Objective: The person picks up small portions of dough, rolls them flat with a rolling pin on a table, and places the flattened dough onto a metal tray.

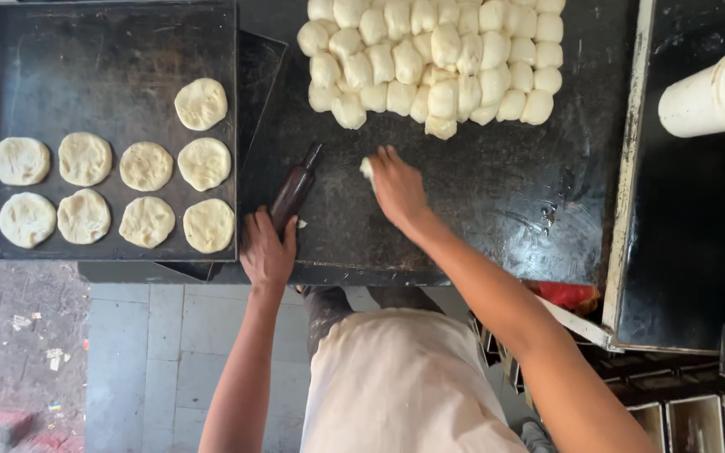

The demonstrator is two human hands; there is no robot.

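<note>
— Where are your hands right now?

— They're apart. My left hand [267,252] is wrapped around the near end of the dark rolling pin [295,189]. My right hand [398,186] is pressed down on a small dough piece [367,168], fingers closed over most of it.

— Which way does the pin lie?

— Its long axis runs from my left hand toward about 1 o'clock, the tapered tip pointing up the dark worktable [497,184]. The dough piece sits just beside that tip, at roughly 3 o'clock from it, not touching.

— So which hand is nearer the dough?

— The right, it's on it already. From my left hand the piece lies at about 1 o'clock, a short way off.

— And the rest?

— The pile of dough balls [438,59] lies at 12 o'clock from my right hand. The black tray [86,50] with 9 flattened rounds [146,166] is at 9 o'clock from the pin.
</note>
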